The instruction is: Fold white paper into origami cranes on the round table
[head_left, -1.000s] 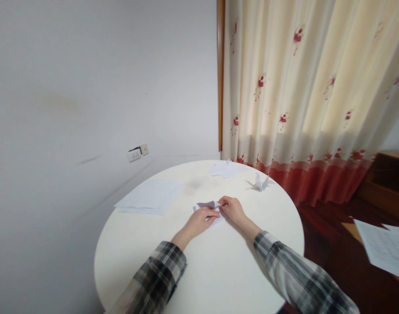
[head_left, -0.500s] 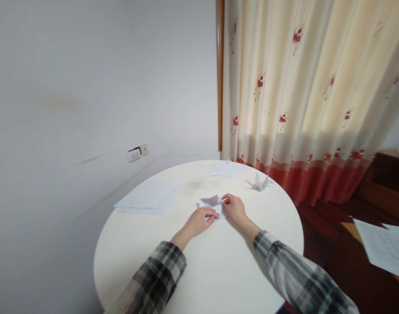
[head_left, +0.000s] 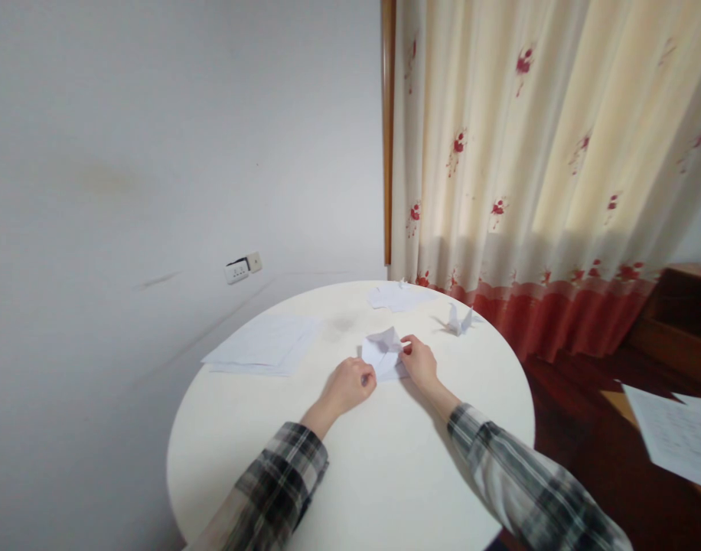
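On the white round table, a partly folded sheet of white paper lies between my hands, its upper flap standing up off the surface. My left hand is at the paper's lower left edge, fingers curled and the thumb brought to the index finger around that edge. At the right side, my right hand pinches the paper's edge between thumb and fingers. A folded paper crane stands beyond my right hand, with its wings raised.
A stack of white sheets lies on the table's left side. More paper pieces lie at the far edge, near the wall and the flowered curtain. Written sheets rest on a lower surface at the right.
My left hand has drawn back slightly from the paper's middle to its left edge and its fingers have curled. My right hand has shifted slightly right; more of the raised flap shows.
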Action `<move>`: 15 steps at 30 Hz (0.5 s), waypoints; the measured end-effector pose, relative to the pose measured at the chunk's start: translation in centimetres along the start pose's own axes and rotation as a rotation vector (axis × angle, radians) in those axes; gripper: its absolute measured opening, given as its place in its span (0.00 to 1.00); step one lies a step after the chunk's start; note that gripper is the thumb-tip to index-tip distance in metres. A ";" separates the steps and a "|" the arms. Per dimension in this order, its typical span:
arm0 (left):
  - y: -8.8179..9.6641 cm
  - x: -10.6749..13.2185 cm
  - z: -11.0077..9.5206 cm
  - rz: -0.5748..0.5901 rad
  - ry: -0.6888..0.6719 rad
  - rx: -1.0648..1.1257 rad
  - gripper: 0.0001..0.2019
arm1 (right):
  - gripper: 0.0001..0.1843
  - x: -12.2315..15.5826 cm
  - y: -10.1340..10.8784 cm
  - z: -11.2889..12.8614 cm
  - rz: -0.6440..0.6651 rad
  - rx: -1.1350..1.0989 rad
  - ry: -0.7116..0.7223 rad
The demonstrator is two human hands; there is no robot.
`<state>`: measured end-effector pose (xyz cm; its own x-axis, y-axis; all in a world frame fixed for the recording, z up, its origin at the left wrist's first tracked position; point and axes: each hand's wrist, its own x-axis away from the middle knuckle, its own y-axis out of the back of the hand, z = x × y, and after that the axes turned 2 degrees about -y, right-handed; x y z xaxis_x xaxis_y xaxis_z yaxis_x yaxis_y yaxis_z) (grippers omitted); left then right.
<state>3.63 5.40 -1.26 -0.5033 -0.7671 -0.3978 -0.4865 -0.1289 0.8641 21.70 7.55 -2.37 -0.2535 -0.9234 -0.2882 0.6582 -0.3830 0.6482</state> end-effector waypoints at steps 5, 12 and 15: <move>0.1 0.1 0.2 -0.032 -0.059 -0.212 0.10 | 0.16 -0.1 -0.1 0.0 0.018 0.001 -0.021; 0.2 0.2 0.1 -0.059 -0.130 -0.295 0.08 | 0.17 0.1 0.1 0.1 0.013 0.006 -0.041; 0.1 0.2 -0.1 -0.058 -0.198 -0.294 0.08 | 0.18 0.1 0.3 0.3 0.005 0.008 -0.051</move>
<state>3.55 5.14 -1.22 -0.6233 -0.6204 -0.4760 -0.3065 -0.3661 0.8786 21.65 7.33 -2.00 -0.2858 -0.9254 -0.2489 0.6540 -0.3782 0.6552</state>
